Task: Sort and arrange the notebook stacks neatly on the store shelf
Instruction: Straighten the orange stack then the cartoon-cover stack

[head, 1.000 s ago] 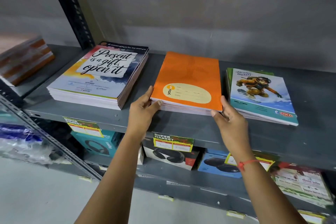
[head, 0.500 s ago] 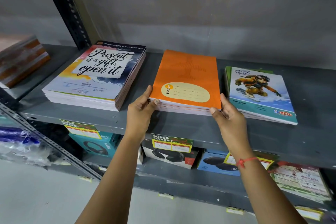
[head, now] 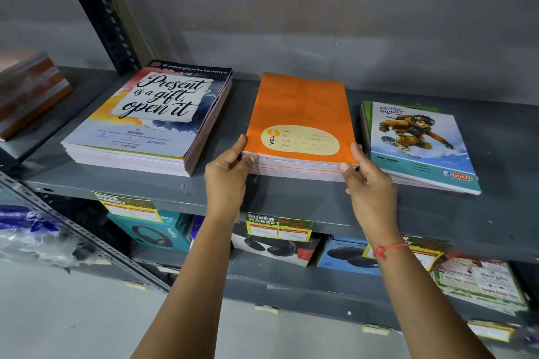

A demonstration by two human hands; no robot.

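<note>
Three notebook stacks lie on the grey metal shelf [head: 291, 201]. A stack of orange notebooks [head: 300, 114] sits in the middle. My left hand [head: 230, 172] grips its near left corner, thumb against the front edge. My right hand [head: 367, 181] grips its near right corner. To the left lies a thicker stack with "Present is a gift, open it" on the cover [head: 154, 114]. To the right lies a thin stack with a snowboarder cover [head: 417, 140], slightly fanned, close to the orange stack's right edge.
A black perforated upright [head: 96, 9] stands behind the left stack. A brown and white stack [head: 29, 93] lies on the neighbouring shelf at far left. Boxed headphones [head: 274, 245] and price tags fill the shelf below. The grey wall closes off the back.
The orange stack has been turned slightly and squared up, both hands staying on its near corners. The camera view has shifted a little.
</note>
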